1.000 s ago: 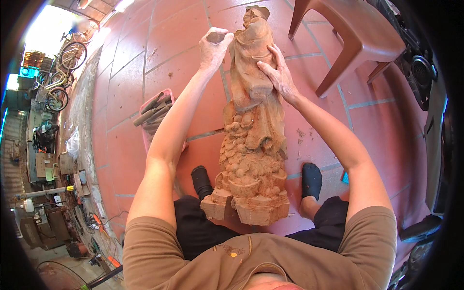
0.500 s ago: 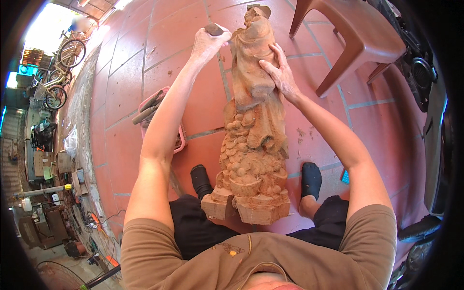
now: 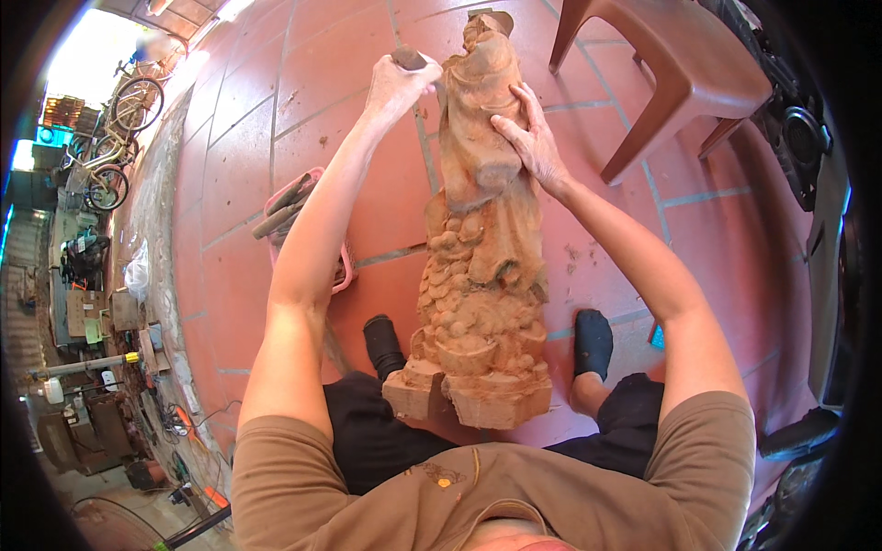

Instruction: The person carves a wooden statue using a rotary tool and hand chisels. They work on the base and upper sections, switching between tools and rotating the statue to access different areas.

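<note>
We see a tall carved wooden statue [image 3: 482, 239] lying lengthwise on the red tiled floor [image 3: 230, 165], its blocky base resting between the person's legs and its head pointing toward the far edge of the floor. Our left hand [image 3: 397, 84] is closed in a fist around a dark tool handle [image 3: 409, 58], held just beside the statue's upper part. Our right hand [image 3: 528, 138] lies open, fingers spread flat against the statue's upper side. A pink tray of tools [image 3: 292, 213] sits left of the left forearm, and a brown plastic chair [image 3: 680, 78] stands at the far right.
</note>
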### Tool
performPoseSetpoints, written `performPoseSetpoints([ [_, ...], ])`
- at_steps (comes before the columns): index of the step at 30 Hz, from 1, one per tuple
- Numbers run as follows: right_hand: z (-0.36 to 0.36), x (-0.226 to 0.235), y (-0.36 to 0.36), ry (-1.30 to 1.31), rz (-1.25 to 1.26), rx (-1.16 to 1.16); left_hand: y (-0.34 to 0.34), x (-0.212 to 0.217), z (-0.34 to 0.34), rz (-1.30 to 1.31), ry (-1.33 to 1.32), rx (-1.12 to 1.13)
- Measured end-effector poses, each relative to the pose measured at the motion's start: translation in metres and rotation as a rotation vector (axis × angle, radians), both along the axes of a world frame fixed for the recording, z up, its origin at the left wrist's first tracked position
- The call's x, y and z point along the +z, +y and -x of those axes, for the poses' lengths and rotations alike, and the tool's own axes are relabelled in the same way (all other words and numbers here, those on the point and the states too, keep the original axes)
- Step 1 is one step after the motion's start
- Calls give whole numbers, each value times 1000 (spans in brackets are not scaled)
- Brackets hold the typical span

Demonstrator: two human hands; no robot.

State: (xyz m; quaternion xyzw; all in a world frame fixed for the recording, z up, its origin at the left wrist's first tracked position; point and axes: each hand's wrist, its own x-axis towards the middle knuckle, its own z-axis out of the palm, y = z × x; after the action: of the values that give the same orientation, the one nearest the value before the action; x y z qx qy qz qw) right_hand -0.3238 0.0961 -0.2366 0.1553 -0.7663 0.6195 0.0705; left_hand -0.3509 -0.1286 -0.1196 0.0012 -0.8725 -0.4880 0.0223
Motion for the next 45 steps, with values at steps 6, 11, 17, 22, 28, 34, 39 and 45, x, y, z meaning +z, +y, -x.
performPoseSetpoints([
  [6,-3,2,-8,-20,37,23,-10,-36,13,-19,258,10],
  [11,1,-5,-1,-7,0,-1,-16,-21,-5,28,48,-61],
  [17,-3,2,-7,-16,-5,6,-34,-36,2,-54,210,-24],
  [22,0,-2,-3,3,-12,1,-4,-40,5,-2,306,-39],
  [28,0,-5,-5,-6,15,1,-4,-42,-14,79,364,-65],
  [34,0,-3,-4,-5,2,-3,-15,-32,-30,87,193,-96],
  [39,-2,1,-6,-6,12,11,-3,-23,-9,-87,313,-65],
  [45,0,-2,-3,11,27,24,0,-48,3,68,432,-47],
])
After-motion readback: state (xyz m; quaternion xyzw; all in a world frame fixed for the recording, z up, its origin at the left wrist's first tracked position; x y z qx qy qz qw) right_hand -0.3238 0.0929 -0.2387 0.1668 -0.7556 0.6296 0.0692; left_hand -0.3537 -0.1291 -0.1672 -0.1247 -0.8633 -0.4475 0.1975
